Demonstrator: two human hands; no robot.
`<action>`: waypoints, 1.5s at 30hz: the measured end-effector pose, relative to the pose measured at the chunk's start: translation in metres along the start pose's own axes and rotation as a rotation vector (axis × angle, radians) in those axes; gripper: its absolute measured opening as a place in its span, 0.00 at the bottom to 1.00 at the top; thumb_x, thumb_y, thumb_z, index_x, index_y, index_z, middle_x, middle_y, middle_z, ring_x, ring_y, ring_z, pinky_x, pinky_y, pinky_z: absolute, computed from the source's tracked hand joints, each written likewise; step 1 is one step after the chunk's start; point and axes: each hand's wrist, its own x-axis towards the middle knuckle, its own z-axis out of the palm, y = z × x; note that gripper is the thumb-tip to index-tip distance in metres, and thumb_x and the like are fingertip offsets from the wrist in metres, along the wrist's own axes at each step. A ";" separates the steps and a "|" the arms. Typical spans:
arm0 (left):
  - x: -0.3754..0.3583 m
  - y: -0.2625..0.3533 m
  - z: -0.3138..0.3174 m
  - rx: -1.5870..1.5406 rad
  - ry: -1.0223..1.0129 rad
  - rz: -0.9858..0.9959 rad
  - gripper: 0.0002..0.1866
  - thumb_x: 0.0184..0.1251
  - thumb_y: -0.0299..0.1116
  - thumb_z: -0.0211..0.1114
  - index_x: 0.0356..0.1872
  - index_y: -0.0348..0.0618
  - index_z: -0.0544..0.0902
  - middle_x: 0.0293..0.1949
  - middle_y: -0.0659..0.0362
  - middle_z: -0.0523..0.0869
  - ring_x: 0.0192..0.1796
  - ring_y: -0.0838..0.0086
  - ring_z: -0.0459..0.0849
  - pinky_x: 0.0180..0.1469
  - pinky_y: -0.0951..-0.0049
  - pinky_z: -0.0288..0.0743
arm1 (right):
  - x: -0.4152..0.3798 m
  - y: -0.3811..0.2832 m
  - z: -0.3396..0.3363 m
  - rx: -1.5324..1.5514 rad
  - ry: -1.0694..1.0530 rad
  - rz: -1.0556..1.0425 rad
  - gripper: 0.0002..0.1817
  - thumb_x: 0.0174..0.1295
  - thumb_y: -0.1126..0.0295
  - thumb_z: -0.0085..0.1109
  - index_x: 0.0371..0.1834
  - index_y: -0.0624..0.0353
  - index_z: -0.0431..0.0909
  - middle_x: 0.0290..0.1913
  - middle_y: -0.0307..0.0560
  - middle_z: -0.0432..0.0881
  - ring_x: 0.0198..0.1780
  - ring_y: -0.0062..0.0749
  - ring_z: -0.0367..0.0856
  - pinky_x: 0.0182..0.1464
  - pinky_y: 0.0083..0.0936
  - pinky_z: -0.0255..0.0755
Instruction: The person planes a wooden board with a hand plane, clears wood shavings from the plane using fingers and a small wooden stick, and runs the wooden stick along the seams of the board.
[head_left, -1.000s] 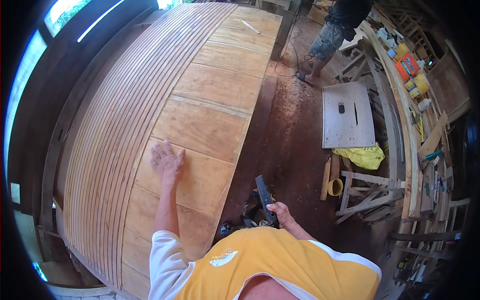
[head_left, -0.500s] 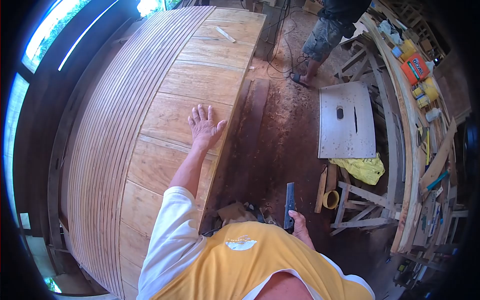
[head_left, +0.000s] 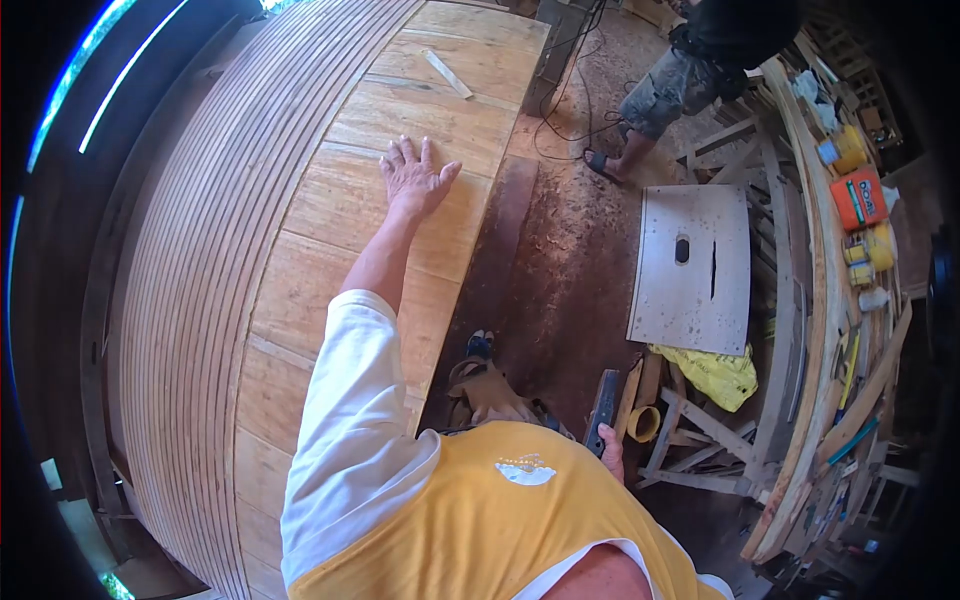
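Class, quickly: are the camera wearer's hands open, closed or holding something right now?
Left hand: open, palm down on the panel.
Right hand: closed around a dark tool.

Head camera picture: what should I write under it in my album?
Left hand spread on a wooden panel, right hand holding a dark tool.

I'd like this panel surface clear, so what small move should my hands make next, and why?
Perhaps reach the left hand forward and lift off the pale strip: it lies on the wooden panel ahead of that hand, which holds nothing, while the right hand grips a dark tool.
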 end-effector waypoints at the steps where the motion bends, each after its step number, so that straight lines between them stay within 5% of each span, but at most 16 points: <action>1: 0.017 0.003 0.002 -0.012 0.009 -0.003 0.49 0.75 0.73 0.45 0.85 0.48 0.58 0.85 0.38 0.49 0.87 0.43 0.42 0.84 0.40 0.37 | -0.007 -0.013 0.020 0.006 -0.005 0.001 0.20 0.59 0.58 0.71 0.51 0.56 0.85 0.35 0.35 0.85 0.35 0.24 0.83 0.38 0.26 0.77; 6: 0.104 0.025 0.016 -0.068 0.094 0.085 0.47 0.76 0.71 0.48 0.86 0.54 0.55 0.84 0.37 0.51 0.86 0.38 0.45 0.83 0.38 0.40 | 0.065 -0.042 0.026 -0.382 -0.061 0.006 0.20 0.59 0.54 0.71 0.49 0.55 0.85 0.39 0.37 0.87 0.40 0.26 0.85 0.45 0.30 0.80; 11: 0.157 0.043 0.032 0.088 0.171 0.150 0.39 0.80 0.67 0.46 0.85 0.65 0.57 0.84 0.37 0.51 0.84 0.35 0.49 0.82 0.35 0.42 | 0.055 -0.085 0.110 -0.443 -0.117 -0.057 0.22 0.56 0.55 0.74 0.44 0.62 0.82 0.37 0.41 0.83 0.41 0.25 0.79 0.44 0.28 0.72; 13: 0.168 0.039 0.044 0.066 0.279 0.300 0.33 0.80 0.62 0.51 0.78 0.59 0.70 0.78 0.38 0.66 0.80 0.30 0.57 0.78 0.31 0.48 | 0.074 -0.096 0.104 -0.462 -0.051 -0.071 0.22 0.56 0.57 0.75 0.44 0.63 0.82 0.37 0.42 0.83 0.40 0.26 0.79 0.43 0.29 0.72; 15: 0.180 0.042 0.048 0.139 0.252 0.293 0.28 0.78 0.58 0.56 0.71 0.56 0.75 0.71 0.41 0.73 0.76 0.38 0.65 0.73 0.35 0.58 | 0.093 -0.112 0.088 -0.487 -0.013 -0.233 0.25 0.52 0.54 0.79 0.42 0.63 0.81 0.39 0.45 0.83 0.42 0.28 0.79 0.44 0.31 0.72; 18: 0.194 0.022 0.075 0.254 0.383 0.391 0.22 0.79 0.50 0.58 0.64 0.50 0.81 0.65 0.45 0.78 0.70 0.50 0.74 0.68 0.48 0.70 | 0.091 -0.171 0.072 -0.552 0.166 -0.380 0.30 0.50 0.52 0.77 0.48 0.64 0.82 0.41 0.45 0.82 0.45 0.31 0.78 0.49 0.31 0.73; 20: 0.182 0.029 0.054 0.077 0.219 0.370 0.20 0.81 0.46 0.56 0.61 0.46 0.83 0.63 0.43 0.80 0.68 0.50 0.76 0.67 0.51 0.72 | 0.078 -0.219 0.064 -0.388 0.245 -0.506 0.32 0.46 0.52 0.78 0.49 0.64 0.80 0.42 0.48 0.83 0.45 0.34 0.80 0.50 0.31 0.75; 22: 0.173 0.026 0.058 0.002 0.298 0.316 0.19 0.82 0.43 0.53 0.57 0.43 0.85 0.60 0.42 0.81 0.65 0.48 0.79 0.65 0.51 0.73 | 0.069 -0.273 0.036 -0.424 0.342 -0.505 0.32 0.46 0.56 0.78 0.49 0.65 0.77 0.46 0.56 0.84 0.48 0.36 0.83 0.54 0.33 0.80; 33: 0.140 0.008 0.078 0.014 0.351 0.330 0.21 0.83 0.38 0.52 0.62 0.33 0.83 0.65 0.35 0.80 0.68 0.41 0.77 0.70 0.50 0.71 | 0.006 -0.450 -0.145 -0.373 0.776 -0.983 0.23 0.52 0.58 0.80 0.39 0.64 0.80 0.29 0.41 0.83 0.28 0.24 0.80 0.30 0.24 0.73; 39: 0.135 0.027 0.092 0.098 0.322 0.173 0.22 0.83 0.38 0.52 0.65 0.32 0.80 0.68 0.33 0.76 0.71 0.40 0.74 0.73 0.51 0.69 | -0.004 -0.531 -0.152 -0.307 0.653 -1.002 0.22 0.52 0.57 0.80 0.34 0.63 0.80 0.28 0.44 0.84 0.25 0.26 0.81 0.26 0.25 0.72; 45: 0.119 0.042 0.080 0.148 0.250 0.119 0.26 0.85 0.41 0.50 0.70 0.33 0.77 0.73 0.34 0.73 0.76 0.43 0.69 0.77 0.51 0.65 | 0.095 -0.631 -0.165 -0.584 0.793 -0.930 0.27 0.46 0.52 0.79 0.28 0.70 0.86 0.28 0.50 0.88 0.28 0.32 0.86 0.33 0.30 0.78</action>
